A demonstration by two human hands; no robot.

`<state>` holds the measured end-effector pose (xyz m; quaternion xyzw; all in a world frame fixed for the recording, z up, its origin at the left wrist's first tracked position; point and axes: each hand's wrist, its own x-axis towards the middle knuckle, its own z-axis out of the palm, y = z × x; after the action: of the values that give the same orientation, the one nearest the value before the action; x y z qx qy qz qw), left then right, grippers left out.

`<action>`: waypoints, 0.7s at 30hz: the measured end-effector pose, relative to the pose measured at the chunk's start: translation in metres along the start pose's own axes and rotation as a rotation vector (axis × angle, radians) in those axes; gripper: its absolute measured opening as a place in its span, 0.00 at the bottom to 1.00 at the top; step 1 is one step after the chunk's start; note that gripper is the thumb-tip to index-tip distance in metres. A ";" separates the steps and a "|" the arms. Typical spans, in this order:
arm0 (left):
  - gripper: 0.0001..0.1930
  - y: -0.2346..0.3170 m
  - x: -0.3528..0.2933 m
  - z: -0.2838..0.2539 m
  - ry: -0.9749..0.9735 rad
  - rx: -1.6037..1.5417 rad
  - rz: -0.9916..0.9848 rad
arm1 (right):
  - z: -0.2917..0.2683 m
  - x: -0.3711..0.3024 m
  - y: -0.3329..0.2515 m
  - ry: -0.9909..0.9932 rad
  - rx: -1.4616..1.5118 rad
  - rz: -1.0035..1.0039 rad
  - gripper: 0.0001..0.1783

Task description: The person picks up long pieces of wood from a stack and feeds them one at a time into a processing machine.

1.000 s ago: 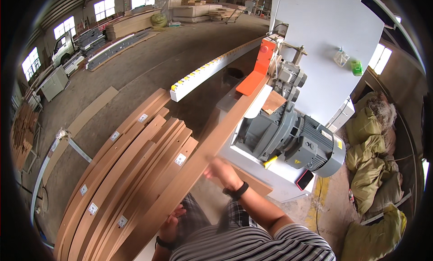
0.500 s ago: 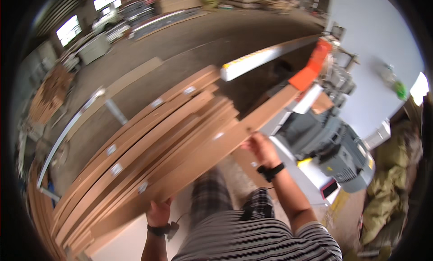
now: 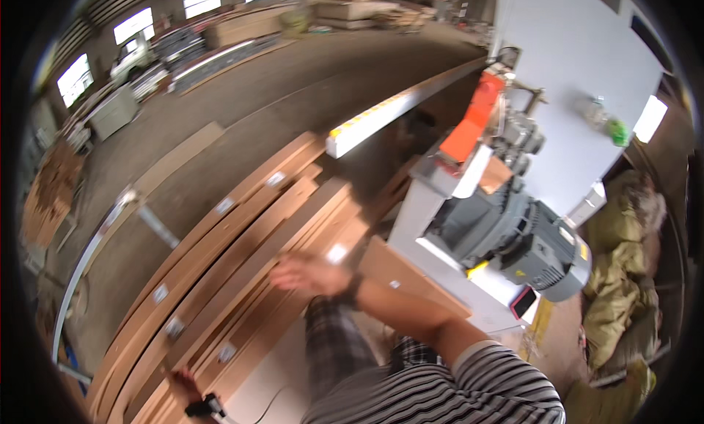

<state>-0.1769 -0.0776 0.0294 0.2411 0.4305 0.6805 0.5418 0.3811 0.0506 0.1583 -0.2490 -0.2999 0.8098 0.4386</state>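
Several long brown wooden boards (image 3: 242,277) lie side by side in a stack running from lower left to upper middle, some with small white labels. My right hand (image 3: 304,274), smeared by motion, is over the near boards with its fingers stretched to the left and nothing visible in them. At the lower left, my left hand (image 3: 185,386) has its fingers at the edge of a wooden board (image 3: 213,329) and appears closed on it. Its fingertips are partly hidden. Each wrist wears a dark band.
To the right stands a grey machine with a motor (image 3: 546,252), an orange guard (image 3: 473,120) and a phone (image 3: 523,302) on its bed. A short board (image 3: 418,277) leans beside it. A white beam (image 3: 381,120) extends beyond the stack. Yellowish sacks (image 3: 623,270) lie far right.
The board held in both hands, reaching under the orange guard, is away from the machine. My right hand has swung left over the stack; my left hand has moved left and nearer. The view has shifted.
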 end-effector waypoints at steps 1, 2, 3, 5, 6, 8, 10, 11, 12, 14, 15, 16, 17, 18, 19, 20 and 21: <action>0.21 -0.006 0.013 0.008 -0.315 -0.113 -0.156 | 0.000 -0.005 -0.004 0.067 -0.108 0.063 0.26; 0.22 0.008 0.010 0.009 -0.602 -0.222 -0.276 | 0.002 -0.003 -0.001 0.099 -0.211 0.149 0.27; 0.16 -0.009 0.022 0.055 -0.107 0.115 -0.192 | -0.017 -0.019 -0.009 0.141 -0.239 0.129 0.27; 0.16 -0.014 0.024 0.073 0.398 0.758 -0.046 | -0.044 -0.038 -0.003 0.168 -0.299 0.182 0.24; 0.16 -0.021 0.033 0.060 0.413 0.748 -0.056 | -0.046 -0.048 -0.002 0.242 -0.329 0.207 0.23; 0.22 -0.047 0.052 0.042 0.312 1.236 0.676 | -0.080 -0.070 0.013 0.305 -0.401 0.206 0.25; 0.24 -0.054 0.050 0.087 0.315 1.721 0.634 | -0.136 -0.113 0.031 0.165 -0.469 0.046 0.22; 0.26 -0.049 0.047 0.113 0.305 2.221 0.580 | -0.160 -0.129 0.041 0.371 -0.487 0.215 0.22; 0.26 -0.043 0.045 0.122 0.312 2.221 0.562 | -0.153 -0.147 0.039 0.423 -0.586 0.233 0.20; 0.27 -0.035 0.043 0.132 0.275 2.243 0.342 | -0.175 -0.179 0.056 0.582 -0.796 0.358 0.16; 0.28 -0.035 0.047 0.128 0.295 2.272 0.348 | -0.182 -0.201 0.062 0.469 -1.018 0.282 0.16; 0.28 -0.035 0.047 0.134 0.284 2.262 0.348 | -0.193 -0.221 0.070 0.601 -0.878 0.435 0.13; 0.28 -0.031 0.045 0.141 0.279 2.253 0.300 | -0.196 -0.235 0.080 0.643 -1.047 0.483 0.14; 0.28 -0.030 0.045 0.149 0.268 2.239 0.262 | -0.213 -0.255 0.091 0.547 -1.329 0.493 0.14; 0.28 -0.032 0.047 0.144 0.272 2.226 0.316 | -0.223 -0.269 0.106 0.496 -1.445 0.501 0.15; 0.28 -0.034 0.047 0.140 0.269 2.225 0.319 | -0.220 -0.273 0.112 0.440 -1.559 0.508 0.15; 0.27 -0.033 0.048 0.137 0.259 2.215 0.325 | -0.218 -0.275 0.118 0.479 -1.415 0.580 0.15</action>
<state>-0.0650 0.0133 0.0650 0.5697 0.8138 0.0056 -0.1146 0.5955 -0.1793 -0.0377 -0.7033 -0.5633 0.4337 0.0010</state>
